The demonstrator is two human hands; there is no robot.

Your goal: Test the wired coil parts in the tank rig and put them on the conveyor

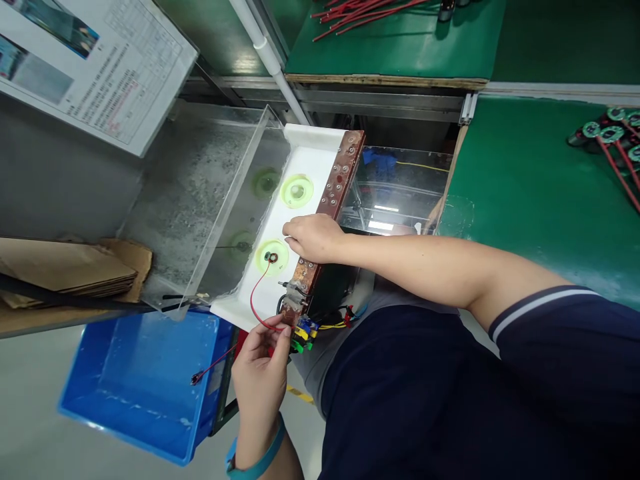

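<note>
From the head view, you are pinching a red wire [257,300] between the thumb and fingers of your left hand [260,377], with a teal wristband [260,453] on that wrist. Your right hand [313,239] is resting on a copper bar [340,180], its fingers lying together and curling over the edge, not pinching anything.

The bar is lying along the edge of a white plastic board [310,150]. The red wire is running from your left fingertips across the board to a dark ring [273,258] sitting on the near green disc [273,258]. That near disc is wired, while the far green disc [297,191] is showing only its pale centre. Yellow and green connectors [303,337] are bunching at the near end of the bar, and their wires are crowding close beside your left hand.

Around you, a clear plastic panel [235,207] is standing along the board's far side, and a thin red lead [213,365] is lying across the rim of a blue crate [135,393]. Flattened cardboard [65,273] is sitting beyond it, a printed sheet [125,73] is hanging overhead, and more red wires [365,13] are lying on a green bench [395,47]. Nothing is blocking your hands.
</note>
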